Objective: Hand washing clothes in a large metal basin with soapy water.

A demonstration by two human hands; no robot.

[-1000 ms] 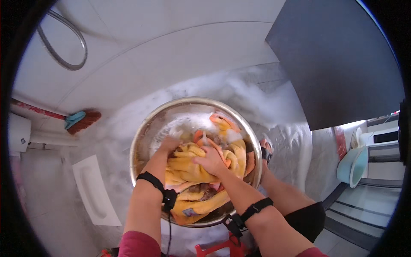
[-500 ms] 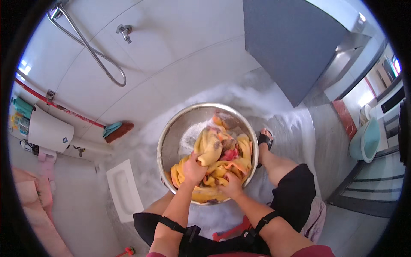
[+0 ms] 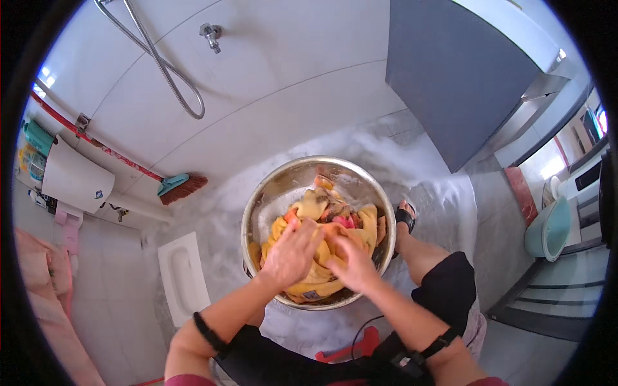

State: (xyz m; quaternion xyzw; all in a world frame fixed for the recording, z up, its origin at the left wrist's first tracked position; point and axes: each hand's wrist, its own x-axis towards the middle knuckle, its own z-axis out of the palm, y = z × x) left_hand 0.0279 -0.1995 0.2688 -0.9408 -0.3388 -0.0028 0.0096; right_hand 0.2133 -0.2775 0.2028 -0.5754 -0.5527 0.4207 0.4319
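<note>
One round, shiny steel basin (image 3: 270,193), set on the foam-covered grey tiled floor (image 3: 444,193) between the knees. Inside: one heap of wet yellow-orange cloth (image 3: 315,209) with a pink scrap showing near the top, plus suds along the basin's far wall.

Two bare hands, both down on the cloth heap, side by side and just touching. Left hand (image 3: 291,252): fingers spread and lightly curled, pressing flat on the cloth; whether any fold is gripped underneath cannot be told. Right hand (image 3: 351,262): fingers bent over the cloth, blurred; grip cannot be told. One black band on each forearm.

Around: one broom with teal head and brown bristles (image 3: 180,188) leaning at the white wall, one metal shower hose (image 3: 164,64), one white floor toilet pan (image 3: 182,275), one black sandal (image 3: 404,217) beside the basin, one teal plastic tub (image 3: 550,228) well apart at right.
</note>
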